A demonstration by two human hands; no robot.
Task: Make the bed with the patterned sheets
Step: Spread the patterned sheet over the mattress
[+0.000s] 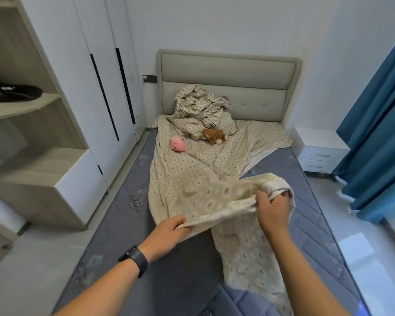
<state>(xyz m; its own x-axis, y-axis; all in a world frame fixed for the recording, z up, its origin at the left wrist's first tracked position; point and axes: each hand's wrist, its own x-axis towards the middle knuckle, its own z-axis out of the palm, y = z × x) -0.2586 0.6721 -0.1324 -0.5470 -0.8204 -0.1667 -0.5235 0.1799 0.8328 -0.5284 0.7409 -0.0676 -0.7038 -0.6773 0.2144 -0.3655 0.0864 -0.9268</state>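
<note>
At the foot of the bed, the left hand (169, 233) and right hand (274, 208) both pinch the near hem of the patterned sheet (192, 179), which trails lengthwise up the frame over the blue mattress (114, 236) toward the headboard (228, 74).

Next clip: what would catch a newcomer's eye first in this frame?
Both hands, the left hand and the right hand, grip the near edge of a patterned sheet lifted over a bare blue mattress. Near the grey headboard lies a crumpled heap of matching bedding, with a pink toy and a brown toy dog just in front of it.
</note>
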